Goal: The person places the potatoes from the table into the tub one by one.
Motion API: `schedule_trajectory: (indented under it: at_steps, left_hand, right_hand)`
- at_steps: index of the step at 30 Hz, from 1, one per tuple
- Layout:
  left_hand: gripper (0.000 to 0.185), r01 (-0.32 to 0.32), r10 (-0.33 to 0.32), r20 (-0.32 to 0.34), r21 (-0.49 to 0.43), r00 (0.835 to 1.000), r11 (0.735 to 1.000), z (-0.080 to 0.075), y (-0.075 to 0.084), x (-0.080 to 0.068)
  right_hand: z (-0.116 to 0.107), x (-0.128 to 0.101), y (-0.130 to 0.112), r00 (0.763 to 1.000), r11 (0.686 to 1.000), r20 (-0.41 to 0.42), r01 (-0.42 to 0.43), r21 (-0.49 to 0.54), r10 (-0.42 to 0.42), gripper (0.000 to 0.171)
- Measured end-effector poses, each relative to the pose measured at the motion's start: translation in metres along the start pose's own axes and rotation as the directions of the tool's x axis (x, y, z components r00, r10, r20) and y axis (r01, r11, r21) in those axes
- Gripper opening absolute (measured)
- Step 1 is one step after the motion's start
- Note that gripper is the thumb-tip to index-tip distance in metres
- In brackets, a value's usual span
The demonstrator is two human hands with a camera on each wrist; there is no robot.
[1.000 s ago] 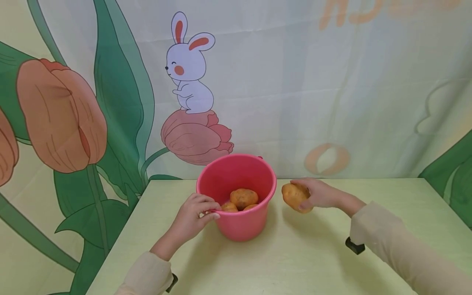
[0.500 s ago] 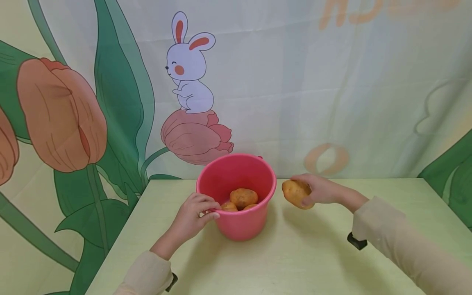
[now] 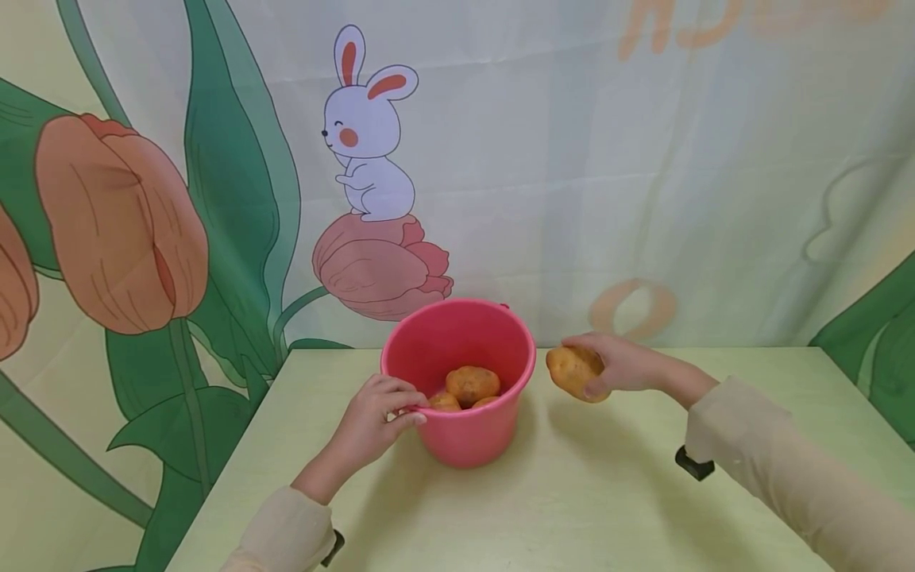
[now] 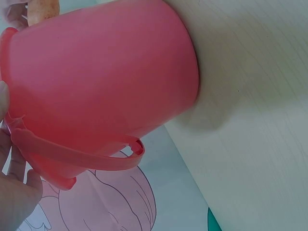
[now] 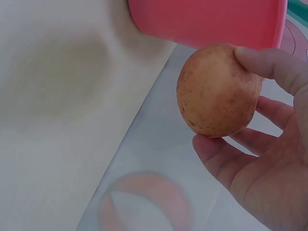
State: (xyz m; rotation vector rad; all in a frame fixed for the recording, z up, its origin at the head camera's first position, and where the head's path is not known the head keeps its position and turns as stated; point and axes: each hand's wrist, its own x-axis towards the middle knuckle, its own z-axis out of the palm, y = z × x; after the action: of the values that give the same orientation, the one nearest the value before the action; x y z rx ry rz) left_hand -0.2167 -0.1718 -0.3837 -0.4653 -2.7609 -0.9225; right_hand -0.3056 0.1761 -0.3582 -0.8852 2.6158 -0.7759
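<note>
A pink bucket [image 3: 468, 435] stands on the table, and several potatoes [image 3: 473, 384] lie inside it, some partly hidden by the near wall. My left hand [image 3: 376, 415] pinches the bucket's rim at its near left side; the left wrist view shows fingers and thumb at the rim beside the bucket's handle [image 4: 82, 156]. To the right of the bucket, my right hand [image 3: 624, 365] grips another potato [image 3: 574, 373] above the table, apart from the bucket. In the right wrist view, thumb and fingers hold this potato [image 5: 216, 91] from its sides.
The pale yellow-green table [image 3: 557, 508] ends just behind the bucket. Behind that edge hangs a printed cloth [image 3: 543, 159] with a rabbit and tulips. A small dark device [image 3: 693, 463] sits under the right sleeve.
My right hand has lifted slightly, with the potato still in its grip. The left hand and the bucket have stayed in place.
</note>
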Motion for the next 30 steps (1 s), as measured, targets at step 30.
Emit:
schedule_trajectory:
  at_steps: [30]
  left_hand:
    - [0.024, 0.009, -0.009, -0.006, 0.008, 1.000, 1.000, 0.000, 0.001, 0.000]
  right_hand:
    - [-0.022, -0.003, -0.022, 1.000, 0.997, 0.010, 0.018, -0.074, -0.017, 0.066]
